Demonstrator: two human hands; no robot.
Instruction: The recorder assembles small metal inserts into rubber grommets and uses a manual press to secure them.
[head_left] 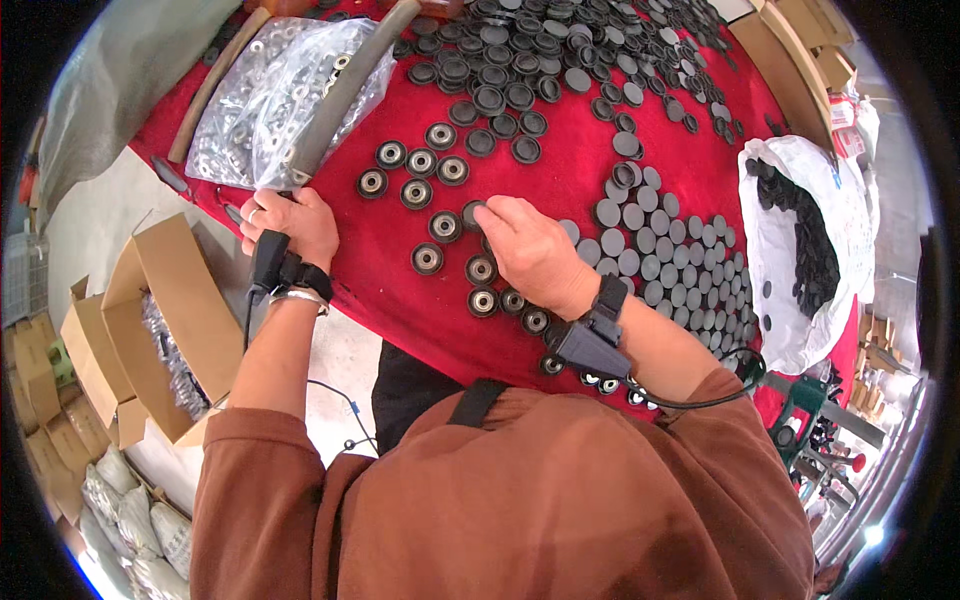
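My right hand [535,252] is closed in a pinch on a dark round cap [473,216] held above the red cloth. Beside and under it lie several black caps with metal ring-shaped inserts [444,227], open side up. Curled at the table's left edge, my left hand [290,222] is closed next to the lower end of a long grey-brown rod [345,92]; its fingers hide what they grip. A clear plastic bag of small metal rings [250,110] lies just beyond it, partly under the rod.
Loose black caps [490,75] cover the table's far side. Flat grey discs [660,250] spread to the right, near a white bag of black parts [800,250]. Open cardboard boxes [165,320] stand on the floor at left. A green metal tool [800,410] stands at the right edge.
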